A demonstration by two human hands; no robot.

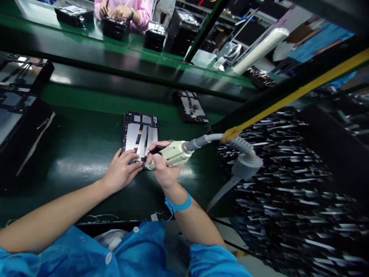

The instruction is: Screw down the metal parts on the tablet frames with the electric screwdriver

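Observation:
A flat black-framed device like an opened tablet (131, 134), with a silver inner plate and dark ribbon cables, lies on the green work surface in front of me. My left hand (122, 169) rests on its lower edge, fingers stretched out; the fingertips come close to the tool's tip. In my right hand (167, 171) is a pale electric screwdriver (174, 154), fingers wrapped round its body. The screwdriver is tilted, its tip at the device's lower right corner. The exact contact there is hidden by fingers. A blue strap (180, 204) circles my right wrist.
Another similar device (191, 107) lies farther back on the right. Stacks of devices (20, 111) stand at the left. A grey cable (215, 137) runs from the screwdriver to a yellow-wrapped bar. Blurred rows of dark parts (288, 192) fill the right. Across the bench a person in pink (141, 15) handles devices.

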